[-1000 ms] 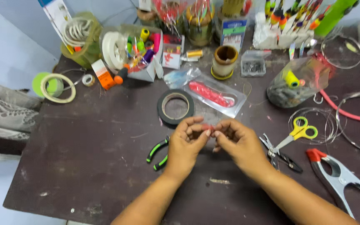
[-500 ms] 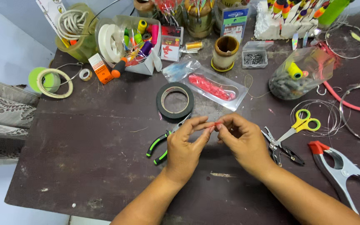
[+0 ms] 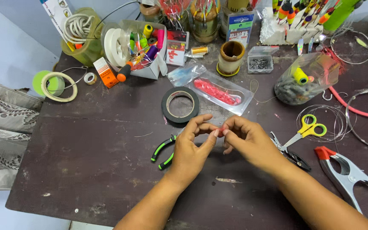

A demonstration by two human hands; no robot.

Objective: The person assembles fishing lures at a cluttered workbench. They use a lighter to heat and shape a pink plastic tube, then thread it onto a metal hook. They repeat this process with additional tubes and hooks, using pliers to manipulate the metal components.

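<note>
A tiny red piece (image 3: pixel 220 130) is pinched between the fingertips of the left hand (image 3: pixel 190 147) and the right hand (image 3: pixel 252 142), green-handled pliers (image 3: pixel 163 151) are seen just left of the left hand, and a black tape roll (image 3: pixel 180 105) is found just beyond it.

We seem to be at a home hobby bench for fishing tackle: a worn dark wooden table (image 3: pixel 86 162) against a pale blue wall, with bright painted floats (image 3: pixel 292 10) stuck in white foam at upper right, a small clear box of hooks (image 3: pixel 260 64), coils of thin wire (image 3: pixel 365 119), and a roll of black tape (image 3: pixel 180 105) at centre.
</note>
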